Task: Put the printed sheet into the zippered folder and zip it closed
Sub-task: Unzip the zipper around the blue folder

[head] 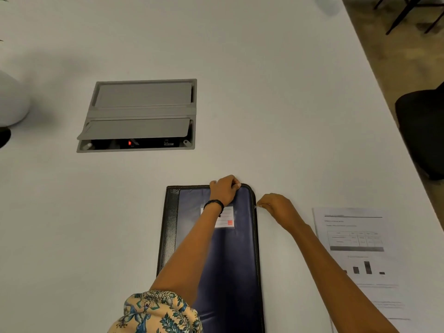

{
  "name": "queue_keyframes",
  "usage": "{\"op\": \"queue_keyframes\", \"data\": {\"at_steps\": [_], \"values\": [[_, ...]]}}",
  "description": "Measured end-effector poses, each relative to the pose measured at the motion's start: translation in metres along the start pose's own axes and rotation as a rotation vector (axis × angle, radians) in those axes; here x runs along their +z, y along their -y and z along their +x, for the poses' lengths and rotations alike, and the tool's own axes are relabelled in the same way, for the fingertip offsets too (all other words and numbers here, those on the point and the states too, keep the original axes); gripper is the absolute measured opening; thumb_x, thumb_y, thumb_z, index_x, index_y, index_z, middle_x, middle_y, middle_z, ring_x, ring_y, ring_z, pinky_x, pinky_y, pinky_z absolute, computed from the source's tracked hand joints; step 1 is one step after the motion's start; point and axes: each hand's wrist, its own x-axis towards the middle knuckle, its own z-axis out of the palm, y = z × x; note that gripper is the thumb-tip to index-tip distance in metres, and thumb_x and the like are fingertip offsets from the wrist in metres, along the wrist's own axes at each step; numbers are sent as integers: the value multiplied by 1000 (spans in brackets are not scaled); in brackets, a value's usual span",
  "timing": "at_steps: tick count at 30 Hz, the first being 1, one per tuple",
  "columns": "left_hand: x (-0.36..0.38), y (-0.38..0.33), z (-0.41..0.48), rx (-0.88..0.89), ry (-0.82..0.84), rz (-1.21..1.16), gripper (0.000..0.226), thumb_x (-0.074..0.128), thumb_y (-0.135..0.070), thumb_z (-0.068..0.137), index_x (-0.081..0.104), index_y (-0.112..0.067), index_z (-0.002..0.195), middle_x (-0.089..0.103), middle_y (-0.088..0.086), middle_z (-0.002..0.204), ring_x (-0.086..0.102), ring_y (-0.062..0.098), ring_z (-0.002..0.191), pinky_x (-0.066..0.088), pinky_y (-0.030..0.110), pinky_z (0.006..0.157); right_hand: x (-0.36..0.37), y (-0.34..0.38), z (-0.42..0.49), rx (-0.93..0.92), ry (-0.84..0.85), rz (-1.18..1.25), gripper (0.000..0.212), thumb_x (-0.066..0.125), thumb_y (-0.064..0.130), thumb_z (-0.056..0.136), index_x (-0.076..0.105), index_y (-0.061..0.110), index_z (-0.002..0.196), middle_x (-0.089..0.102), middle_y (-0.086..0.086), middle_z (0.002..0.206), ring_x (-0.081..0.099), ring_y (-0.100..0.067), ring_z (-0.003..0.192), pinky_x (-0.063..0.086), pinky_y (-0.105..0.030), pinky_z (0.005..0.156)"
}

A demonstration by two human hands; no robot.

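Observation:
A dark blue zippered folder [230, 260] with a black spine and a white label lies closed on the white table, near its front edge. My left hand [224, 189] grips the folder's far edge close to its right corner. My right hand [276, 207] pinches the small zipper pull at the folder's right edge, just below that corner. The printed sheet [360, 255], with a table and a bar chart on it, lies flat on the table to the right of the folder, apart from it.
A grey cable box [141, 114] is set into the table [276, 97] behind the folder, its front flap ajar. A white pot [12, 102] stands at the far left. A black chair [422, 131] sits beyond the table's right edge.

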Motion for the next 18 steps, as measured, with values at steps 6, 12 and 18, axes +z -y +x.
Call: {"op": "queue_keyframes", "data": {"at_steps": [6,12,18], "values": [[-7,10,7,-28,-45,8,20,49,-21,95,63,-9,104,69,6,113,58,26,109,30,39,102,27,-4,-11,-18,44,26,29,48,13,94,58,-3,116,61,-17,122,55,-29,113,40,-28,97],[-10,12,6,-22,-70,46,20,48,-20,96,62,-10,107,68,7,115,58,27,111,31,40,101,47,-12,-28,-53,-23,75,23,52,12,92,67,2,106,68,-14,108,62,-27,101,46,-26,87],[3,-1,-23,373,83,579,40,56,-31,90,51,-27,130,40,-5,148,25,23,142,-5,67,112,56,-14,-35,-184,-177,83,17,56,4,88,71,2,96,73,-18,92,68,-28,81,56,-38,79]]}}
